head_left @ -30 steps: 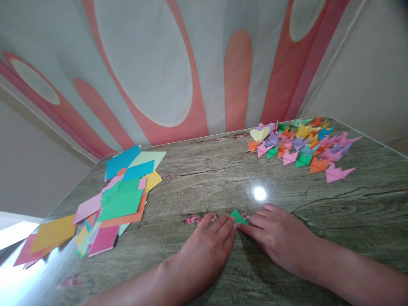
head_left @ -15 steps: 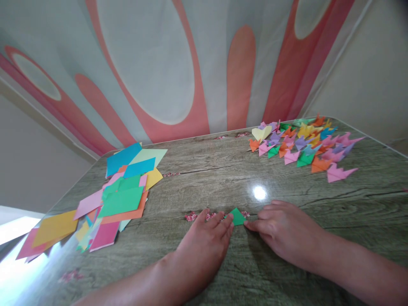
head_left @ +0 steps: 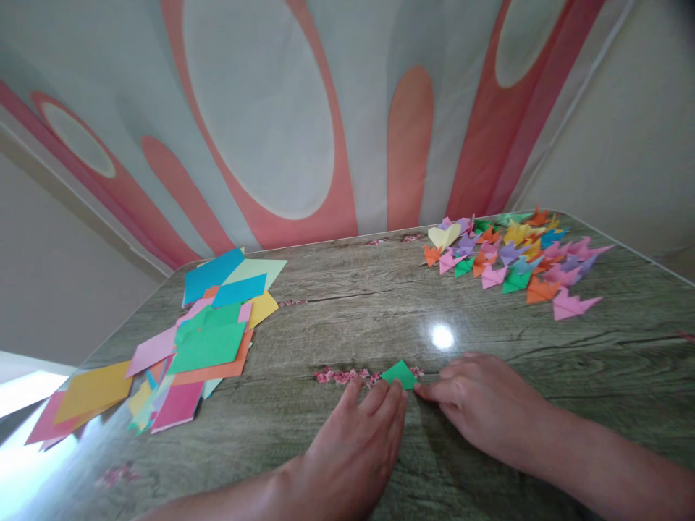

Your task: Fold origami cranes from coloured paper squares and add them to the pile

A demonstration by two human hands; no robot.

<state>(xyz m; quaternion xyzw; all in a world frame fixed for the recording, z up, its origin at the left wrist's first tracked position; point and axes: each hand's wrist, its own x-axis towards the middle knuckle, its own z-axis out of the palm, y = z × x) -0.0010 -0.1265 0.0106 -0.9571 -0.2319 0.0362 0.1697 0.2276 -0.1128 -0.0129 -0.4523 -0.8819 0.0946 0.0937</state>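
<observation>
A small piece of folded green paper (head_left: 399,374) lies on the wood-patterned table in front of me, with a pointed top. My left hand (head_left: 361,434) rests palm down, its fingers stretched out and their tips on the paper's lower left edge. At the paper's right corner is my right hand (head_left: 481,405), with its index fingertip touching it and the other fingers curled in. The right thumb is hidden under that hand. The paper's lower edge is partly covered by my left fingers.
Several folded paper birds (head_left: 510,253) in many colours stand at the back right. A loose spread of coloured paper sheets (head_left: 209,347) covers the left side, with yellow sheets (head_left: 92,391) nearest the left edge. Behind the table (head_left: 337,304) hangs a pink and white patterned cloth (head_left: 260,108).
My left fingers have moved right and down along the green paper, so more of its upper left side shows. The right fingertip remains at its right corner. The view has shifted slightly.
</observation>
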